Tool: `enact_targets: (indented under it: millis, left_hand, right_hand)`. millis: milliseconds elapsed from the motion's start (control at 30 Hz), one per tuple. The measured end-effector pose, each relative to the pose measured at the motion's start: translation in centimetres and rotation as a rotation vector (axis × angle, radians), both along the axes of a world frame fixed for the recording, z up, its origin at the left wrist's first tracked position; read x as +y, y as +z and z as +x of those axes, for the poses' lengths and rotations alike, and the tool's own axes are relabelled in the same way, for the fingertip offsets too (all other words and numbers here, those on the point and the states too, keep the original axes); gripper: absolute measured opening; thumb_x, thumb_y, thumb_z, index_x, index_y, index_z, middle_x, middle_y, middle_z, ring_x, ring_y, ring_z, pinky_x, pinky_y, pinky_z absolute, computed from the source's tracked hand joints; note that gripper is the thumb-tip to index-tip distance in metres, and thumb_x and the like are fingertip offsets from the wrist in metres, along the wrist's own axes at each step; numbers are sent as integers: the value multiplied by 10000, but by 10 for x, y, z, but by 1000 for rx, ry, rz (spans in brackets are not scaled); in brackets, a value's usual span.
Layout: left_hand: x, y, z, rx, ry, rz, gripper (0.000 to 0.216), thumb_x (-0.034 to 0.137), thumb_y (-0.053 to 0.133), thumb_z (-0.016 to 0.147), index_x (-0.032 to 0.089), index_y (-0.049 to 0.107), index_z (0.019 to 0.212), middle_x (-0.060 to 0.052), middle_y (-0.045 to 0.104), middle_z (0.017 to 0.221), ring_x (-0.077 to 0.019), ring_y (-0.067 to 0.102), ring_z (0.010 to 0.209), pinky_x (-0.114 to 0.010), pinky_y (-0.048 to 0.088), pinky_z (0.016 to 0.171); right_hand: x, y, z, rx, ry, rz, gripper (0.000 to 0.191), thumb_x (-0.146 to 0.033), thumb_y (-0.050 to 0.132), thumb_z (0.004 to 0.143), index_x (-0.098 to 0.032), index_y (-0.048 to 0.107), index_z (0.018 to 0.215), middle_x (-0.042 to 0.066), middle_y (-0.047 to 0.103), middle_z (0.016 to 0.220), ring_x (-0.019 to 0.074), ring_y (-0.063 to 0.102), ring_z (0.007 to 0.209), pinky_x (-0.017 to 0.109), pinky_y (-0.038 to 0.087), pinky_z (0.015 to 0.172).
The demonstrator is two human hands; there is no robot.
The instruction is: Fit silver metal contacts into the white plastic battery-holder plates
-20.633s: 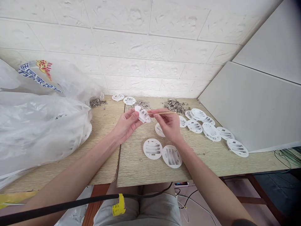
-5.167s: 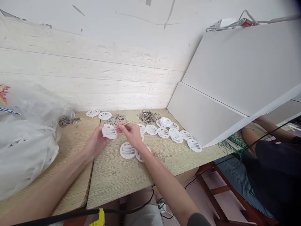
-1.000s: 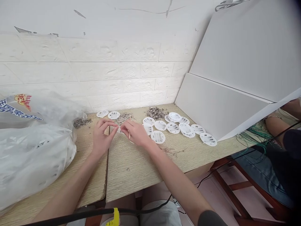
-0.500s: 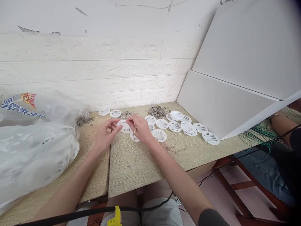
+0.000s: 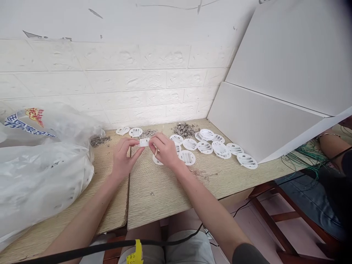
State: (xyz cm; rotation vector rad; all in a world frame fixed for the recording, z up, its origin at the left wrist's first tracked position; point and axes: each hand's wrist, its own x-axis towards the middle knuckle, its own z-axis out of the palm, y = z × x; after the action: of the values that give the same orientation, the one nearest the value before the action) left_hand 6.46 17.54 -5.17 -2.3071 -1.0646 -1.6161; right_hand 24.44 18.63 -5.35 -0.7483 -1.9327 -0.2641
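Observation:
Between my two hands a round white plastic piece [image 5: 144,142] is held above the table, tilted so that it shows nearly edge-on. My left hand [image 5: 125,156] pinches its left side with thumb and fingers. My right hand [image 5: 164,148] grips the right side, and a thin wooden stick [image 5: 156,151] also sticks out from its fingers. Around my right hand lie several similar white discs with slots, such as this white disc [image 5: 187,157]. Behind the held piece is a pile of small metal parts [image 5: 148,134]. My right fingertips are partly hidden.
A large white plastic bag [image 5: 41,176] fills the left side. Another pile of metal bits [image 5: 184,129] lies by the wall. White panels [image 5: 272,121] lean at the right, beside green wires [image 5: 305,156] and another person's arm [image 5: 331,148]. A black cable [image 5: 110,246] crosses in front.
The white piece in my hands has turned from showing its round face to nearly edge-on. The stick in my right hand has shifted its angle. The discs on the table stay put.

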Motion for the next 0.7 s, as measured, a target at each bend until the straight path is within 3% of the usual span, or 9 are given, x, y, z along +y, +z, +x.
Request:
enact_targets:
  millis: [333,700]
  left_hand:
    - [0,-2,-2,49,16,-109,110,308,603,870,205,590,904,-31,610,868,-139,572,714,-287,503,642]
    - [1,-3,-7,116,-90,-253,110,297,541,911,212,570,975,-43,549,937,-145,561,812,-234,512,577]
  right_hand:
    - [-1,-2,0,-99,-8,-161,174,-106,424,935,-187,536,828,66,571,844,167,498,781,282,367,683]
    - [3,-9,-1,-49,73,-100,185,-100,401,932,-183,505,804,59,578,817,159,498,749,279,407,698]
